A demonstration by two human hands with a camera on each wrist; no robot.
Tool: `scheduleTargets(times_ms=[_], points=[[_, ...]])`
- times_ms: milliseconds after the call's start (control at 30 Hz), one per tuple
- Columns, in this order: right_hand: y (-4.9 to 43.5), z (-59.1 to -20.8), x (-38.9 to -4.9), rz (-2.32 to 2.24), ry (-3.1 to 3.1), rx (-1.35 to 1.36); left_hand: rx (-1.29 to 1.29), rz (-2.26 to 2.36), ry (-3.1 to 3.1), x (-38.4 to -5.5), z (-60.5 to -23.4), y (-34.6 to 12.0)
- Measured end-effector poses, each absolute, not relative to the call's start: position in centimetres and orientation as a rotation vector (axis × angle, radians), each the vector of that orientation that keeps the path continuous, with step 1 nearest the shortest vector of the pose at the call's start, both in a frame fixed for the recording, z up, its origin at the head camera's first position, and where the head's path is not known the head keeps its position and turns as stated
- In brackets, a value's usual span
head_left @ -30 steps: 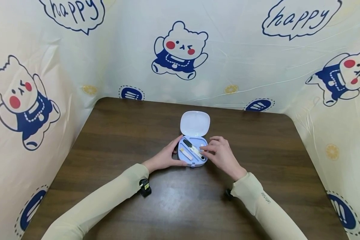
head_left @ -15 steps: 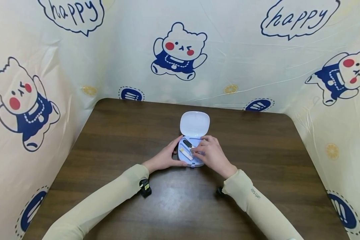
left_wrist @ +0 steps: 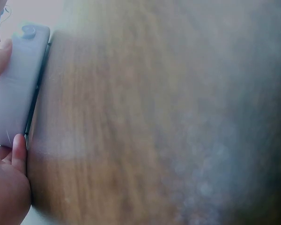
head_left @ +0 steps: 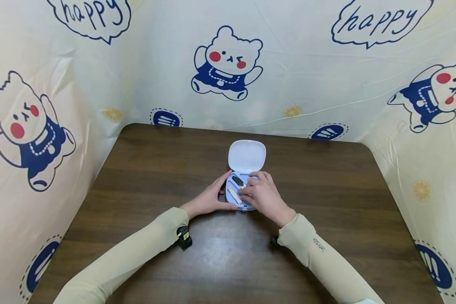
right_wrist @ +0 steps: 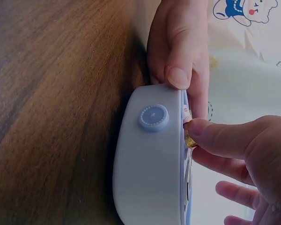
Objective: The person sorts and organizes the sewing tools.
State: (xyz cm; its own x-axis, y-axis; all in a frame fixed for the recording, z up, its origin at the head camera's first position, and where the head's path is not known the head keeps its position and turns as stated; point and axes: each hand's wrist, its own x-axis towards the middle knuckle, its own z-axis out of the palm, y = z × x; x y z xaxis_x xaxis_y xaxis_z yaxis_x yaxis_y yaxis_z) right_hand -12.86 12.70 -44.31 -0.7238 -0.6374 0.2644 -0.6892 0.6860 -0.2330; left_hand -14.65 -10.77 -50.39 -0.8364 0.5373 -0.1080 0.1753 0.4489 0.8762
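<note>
A light-blue box (head_left: 245, 208) stands on the table with its white lid (head_left: 247, 155) raised at the back. My left hand (head_left: 210, 198) grips the box's left side, thumb at the front and fingers toward the back. In the left wrist view it holds the pale side wall (left_wrist: 18, 89). Inside lie a slim stick with a black end (head_left: 238, 181) and a small pale tube (head_left: 234, 195) with a yellow end. My right hand (head_left: 265, 197) reaches over the right half, hiding the rest of the stick. In the right wrist view its thumb and index finger pinch the tube's amber part (right_wrist: 190, 140).
The brown wooden table (head_left: 167, 169) surrounds the box. A white cloth printed with bears (head_left: 228, 63) hangs behind and at both sides. A round ribbed button (right_wrist: 153, 118) stands out from the box's wall.
My right hand has moved left from the box's right side over the stick to the small tube. The tube has turned slightly. The left hand holds the box as before.
</note>
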Motion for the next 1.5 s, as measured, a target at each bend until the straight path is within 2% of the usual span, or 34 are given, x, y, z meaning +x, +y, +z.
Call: scheduleTargets(times_ms=[467,1500], points=[[13.3,-43.6,-12.3,0.367,-2.755,1.148,0.615,1.347,2.344,-14.7,-50.6,-10.7],[13.9,-44.2,-12.2,0.479,-2.753,1.174,0.604,1.328,2.335,-14.7,-50.4,-10.7]])
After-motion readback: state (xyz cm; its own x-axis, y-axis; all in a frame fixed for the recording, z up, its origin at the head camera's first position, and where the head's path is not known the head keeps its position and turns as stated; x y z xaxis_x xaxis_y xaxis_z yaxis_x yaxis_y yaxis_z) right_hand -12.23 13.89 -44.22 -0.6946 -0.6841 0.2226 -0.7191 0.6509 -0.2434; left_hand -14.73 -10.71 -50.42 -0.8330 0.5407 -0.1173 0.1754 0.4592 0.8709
